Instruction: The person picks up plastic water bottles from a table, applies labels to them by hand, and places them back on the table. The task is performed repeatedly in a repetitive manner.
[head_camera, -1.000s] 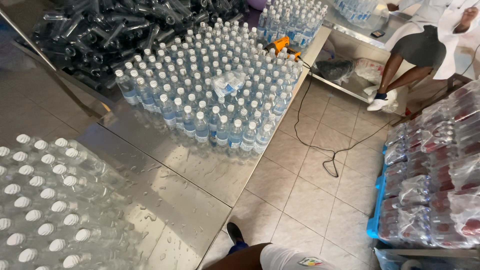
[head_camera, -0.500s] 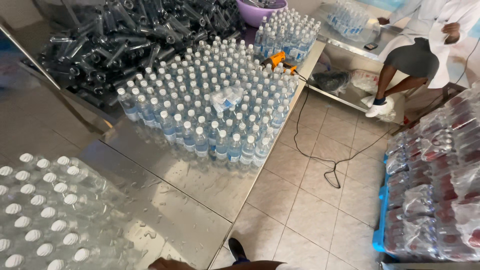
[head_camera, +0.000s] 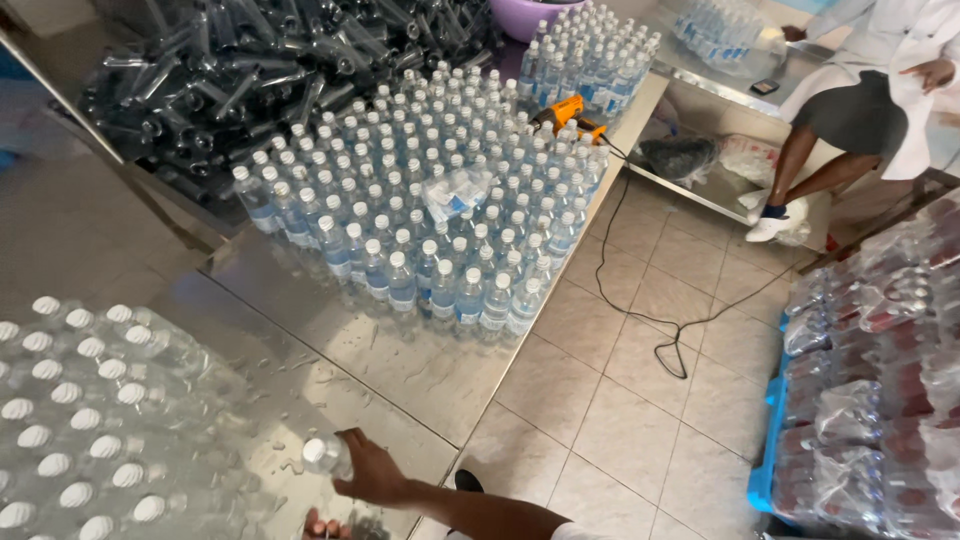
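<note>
The right hand (head_camera: 372, 468) is wrapped around a small clear bottle (head_camera: 326, 455) with a white cap, holding it upright on the wet steel table (head_camera: 400, 350), just beside the near block of unlabelled white-capped bottles (head_camera: 90, 420). Only fingertips of the left hand (head_camera: 322, 524) show at the bottom edge; whether they grip anything cannot be told.

Judged from the layout, a large share is finished: a dense block of capped bottles with blue labels (head_camera: 440, 220) stands mid-table. Much remains: a heap of empty dark bottles (head_camera: 250, 70) lies behind. Shrink-wrapped packs with red contents (head_camera: 880, 370) are stacked at the right on a blue pallet.
</note>
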